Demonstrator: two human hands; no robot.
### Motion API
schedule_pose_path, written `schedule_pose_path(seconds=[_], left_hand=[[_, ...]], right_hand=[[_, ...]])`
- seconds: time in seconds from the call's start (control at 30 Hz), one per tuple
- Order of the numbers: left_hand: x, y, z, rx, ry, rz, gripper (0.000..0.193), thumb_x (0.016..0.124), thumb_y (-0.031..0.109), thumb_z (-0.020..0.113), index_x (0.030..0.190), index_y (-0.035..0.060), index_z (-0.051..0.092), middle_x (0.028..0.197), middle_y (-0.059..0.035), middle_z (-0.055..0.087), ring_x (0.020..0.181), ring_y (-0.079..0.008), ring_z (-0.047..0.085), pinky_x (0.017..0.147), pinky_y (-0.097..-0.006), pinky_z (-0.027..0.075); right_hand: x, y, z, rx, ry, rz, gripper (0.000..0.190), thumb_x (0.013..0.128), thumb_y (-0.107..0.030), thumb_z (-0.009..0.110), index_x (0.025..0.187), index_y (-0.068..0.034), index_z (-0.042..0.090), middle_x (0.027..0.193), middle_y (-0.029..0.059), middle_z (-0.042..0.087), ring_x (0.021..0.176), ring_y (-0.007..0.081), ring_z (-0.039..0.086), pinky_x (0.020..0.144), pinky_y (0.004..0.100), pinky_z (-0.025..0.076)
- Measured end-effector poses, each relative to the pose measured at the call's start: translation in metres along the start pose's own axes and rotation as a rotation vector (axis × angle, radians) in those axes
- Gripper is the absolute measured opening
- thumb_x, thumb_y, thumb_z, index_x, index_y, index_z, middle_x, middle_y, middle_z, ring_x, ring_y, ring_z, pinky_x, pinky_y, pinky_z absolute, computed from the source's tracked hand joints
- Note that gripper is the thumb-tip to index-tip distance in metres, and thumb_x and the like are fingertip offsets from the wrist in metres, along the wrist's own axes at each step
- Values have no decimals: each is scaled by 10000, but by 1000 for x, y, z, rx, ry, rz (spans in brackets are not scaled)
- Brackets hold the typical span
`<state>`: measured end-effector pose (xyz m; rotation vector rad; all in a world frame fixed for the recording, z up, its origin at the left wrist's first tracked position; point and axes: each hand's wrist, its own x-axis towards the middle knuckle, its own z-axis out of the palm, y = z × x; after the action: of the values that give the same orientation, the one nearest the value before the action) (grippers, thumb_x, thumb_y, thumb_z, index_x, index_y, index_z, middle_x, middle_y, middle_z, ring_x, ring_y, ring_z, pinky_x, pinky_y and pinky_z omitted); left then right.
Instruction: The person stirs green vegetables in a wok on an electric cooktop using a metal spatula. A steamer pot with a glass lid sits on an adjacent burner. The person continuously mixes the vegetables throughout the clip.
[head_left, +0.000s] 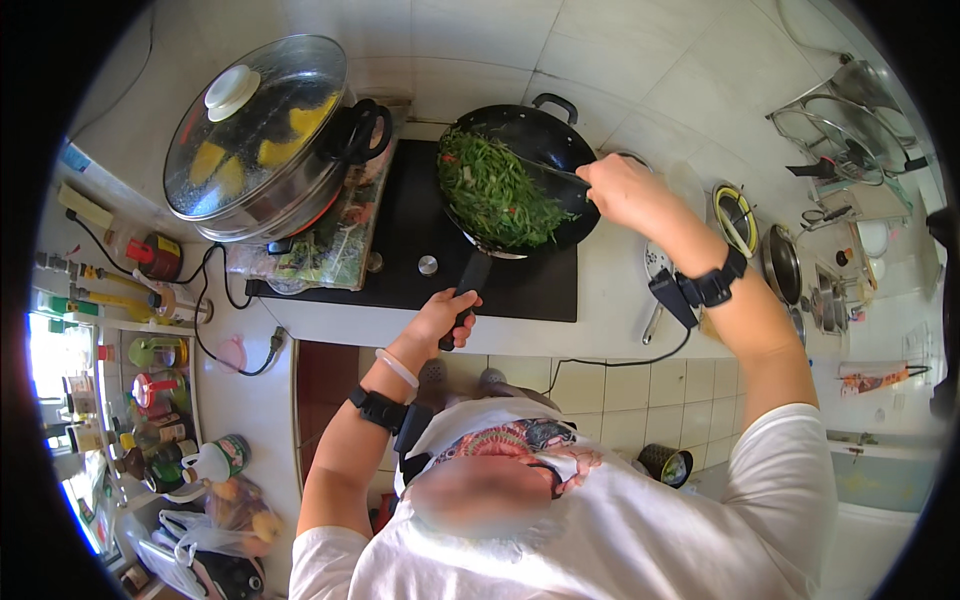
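A black wok (559, 139) stands on the black cooktop (405, 217), tilted a little. Chopped leafy greens (499, 191) with a few red bits fill its left and front part. My left hand (450, 315) is closed round the wok's black handle (474, 274), near the handle's end. Over the wok's right rim, my right hand (619, 187) grips a thin utensil whose metal shaft reaches into the greens; its working end is hidden among them, so its kind is unclear.
Left of the wok, a lidded steamer pot (262, 150) with yellow pieces inside rests on a patterned covered board (352, 240). A perforated ladle (654, 262) lies right of the cooktop. A power cord (199, 315) crosses the left counter. Bottles (225, 457) and a rack of lids (847, 135) stand farther out.
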<state>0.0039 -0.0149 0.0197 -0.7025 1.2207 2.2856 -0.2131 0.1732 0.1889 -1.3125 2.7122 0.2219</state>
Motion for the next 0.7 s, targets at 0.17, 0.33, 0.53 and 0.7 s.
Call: schedule_pose_path(seconds=[0.17,0.33,0.53,0.7], left_hand=[[0,-1,0,-19,-6,8,224,967,241,486,981,18,485,612,-33,478,408,-101,372,372,-249,320],[0,-2,0,-31,-30,8,212,951,243,510,957,34,477,624,-26,470,434,-96,387,396,-258,349],[2,-4,0,-36,-18,10,232,970,251,488,978,19,486,621,-36,477,417,-98,373,375,-248,313],[2,-6,1,-35,-21,20,231,971,248,484,986,18,479,628,-35,479,416,-98,370,377,-248,312]], right_hand=[[-60,-35,-10,-198,70,-49,426,750,51,521,1170,12,574,709,212,617,684,359,627,622,433,506],[-99,-40,-44,-201,73,3,411,772,14,531,1182,-4,568,707,189,620,662,357,622,598,433,498],[-101,-38,-43,-155,-63,-48,228,796,-19,531,1009,-18,612,750,166,636,695,365,626,594,443,494],[-37,-41,18,-197,-6,25,146,806,-40,510,905,-15,615,781,178,641,761,360,642,632,436,516]])
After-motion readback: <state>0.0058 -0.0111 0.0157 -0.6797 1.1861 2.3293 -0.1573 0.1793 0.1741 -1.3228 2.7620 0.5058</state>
